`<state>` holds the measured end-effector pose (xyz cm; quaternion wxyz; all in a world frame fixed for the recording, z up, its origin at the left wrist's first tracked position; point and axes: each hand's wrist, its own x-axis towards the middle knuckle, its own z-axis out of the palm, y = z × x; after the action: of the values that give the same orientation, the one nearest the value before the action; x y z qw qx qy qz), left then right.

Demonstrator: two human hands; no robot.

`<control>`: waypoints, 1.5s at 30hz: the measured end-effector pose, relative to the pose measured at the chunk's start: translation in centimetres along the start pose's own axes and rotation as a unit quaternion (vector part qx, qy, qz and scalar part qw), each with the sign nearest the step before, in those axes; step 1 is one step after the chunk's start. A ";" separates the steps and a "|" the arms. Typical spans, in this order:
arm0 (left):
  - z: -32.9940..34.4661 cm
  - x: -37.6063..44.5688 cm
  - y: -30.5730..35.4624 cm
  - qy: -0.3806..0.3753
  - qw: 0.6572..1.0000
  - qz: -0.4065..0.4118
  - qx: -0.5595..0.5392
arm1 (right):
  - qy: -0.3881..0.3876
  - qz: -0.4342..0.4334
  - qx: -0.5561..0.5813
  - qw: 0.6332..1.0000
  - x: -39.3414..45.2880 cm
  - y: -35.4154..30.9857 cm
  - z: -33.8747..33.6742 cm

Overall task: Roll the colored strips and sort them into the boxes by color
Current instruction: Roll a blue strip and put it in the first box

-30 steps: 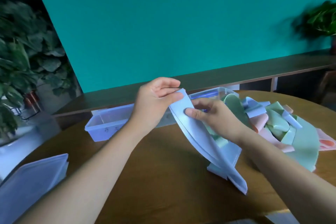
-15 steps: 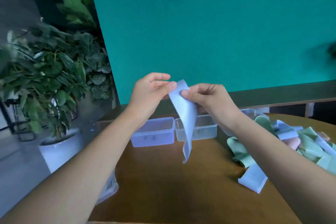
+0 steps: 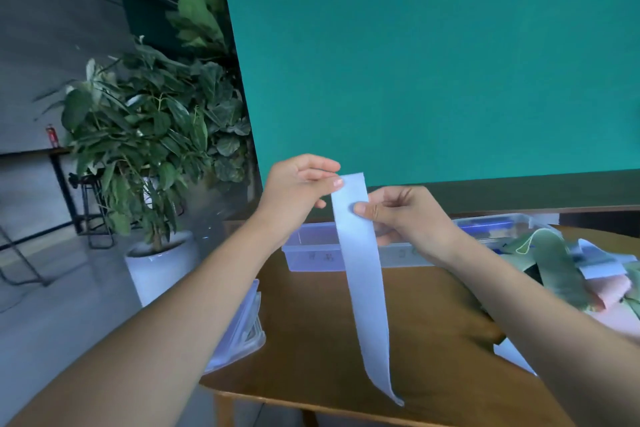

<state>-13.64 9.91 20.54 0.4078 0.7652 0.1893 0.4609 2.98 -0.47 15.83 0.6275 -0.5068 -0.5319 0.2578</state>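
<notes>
The long pale-blue strip (image 3: 362,274) hangs unrolled above the brown wooden table (image 3: 311,340). The left hand (image 3: 298,191) pinches its top left corner; the right hand (image 3: 401,215) pinches its right edge just below.

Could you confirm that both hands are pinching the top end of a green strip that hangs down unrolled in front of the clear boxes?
Not quite: the strip is pale blue, not green, as the head view shows. Otherwise right: the left hand and right hand pinch its top end, and it hangs unrolled in front of the clear boxes.
</notes>
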 end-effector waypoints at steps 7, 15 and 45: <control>1.0 3.0 -2.2 0.015 0.999 0.003 0.032 | 0.072 -0.019 -0.089 0.993 4.3 2.3 -1.1; 0.7 1.5 -3.6 0.012 1.000 0.010 -0.018 | 0.035 -0.006 0.015 0.999 4.7 3.3 -0.7; 4.2 -11.7 -18.9 -0.093 0.974 -0.203 -0.046 | 0.176 0.176 -0.289 0.924 2.6 22.5 -2.9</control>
<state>-14.25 11.52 -1.99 0.5433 0.7308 0.2802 0.3037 11.33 8.70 -3.40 0.4816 -0.7887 -0.3671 0.1057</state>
